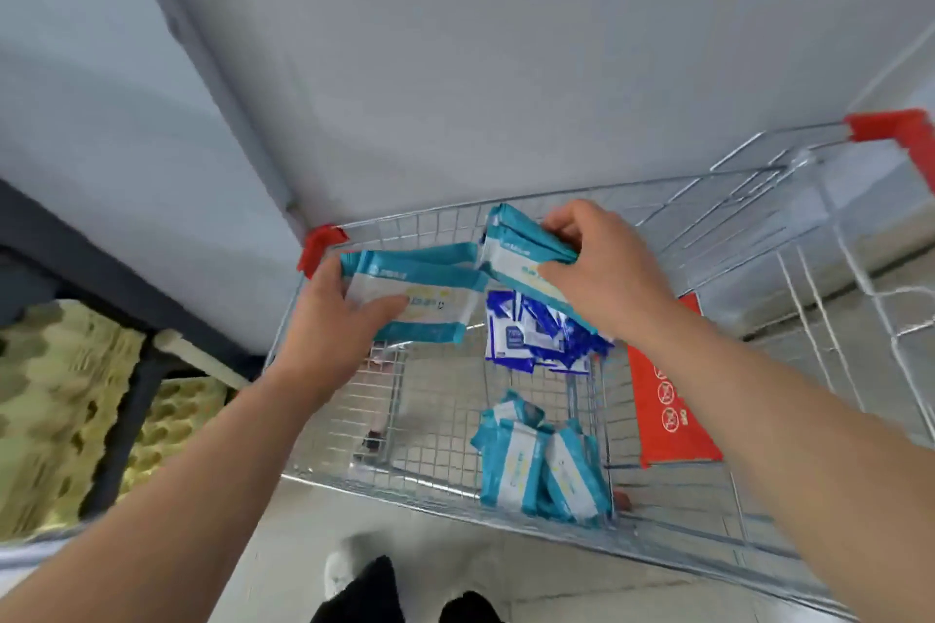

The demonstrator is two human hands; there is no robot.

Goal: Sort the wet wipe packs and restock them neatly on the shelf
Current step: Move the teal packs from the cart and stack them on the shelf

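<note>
Both hands are over a wire shopping cart [435, 476]. My left hand [329, 319] grips a small stack of teal-and-white wet wipe packs [425, 288] above the cart's far left corner. My right hand [602, 268] grips another bunch of teal packs [516, 248], which touches the left stack. Down in the basket lie several dark blue-and-white packs [526, 334] in the middle and several more teal packs [536, 465] leaning at the near side. The image is blurred by motion.
The cart has red corner guards [321, 245], a red handle [895, 132] at the right and a red child-seat flap [668, 400]. A grey shelf panel [455, 66] rises behind it. A dark shelf frame with yellow-green goods [55, 405] stands at left. My shoes [349, 572] are on the floor below.
</note>
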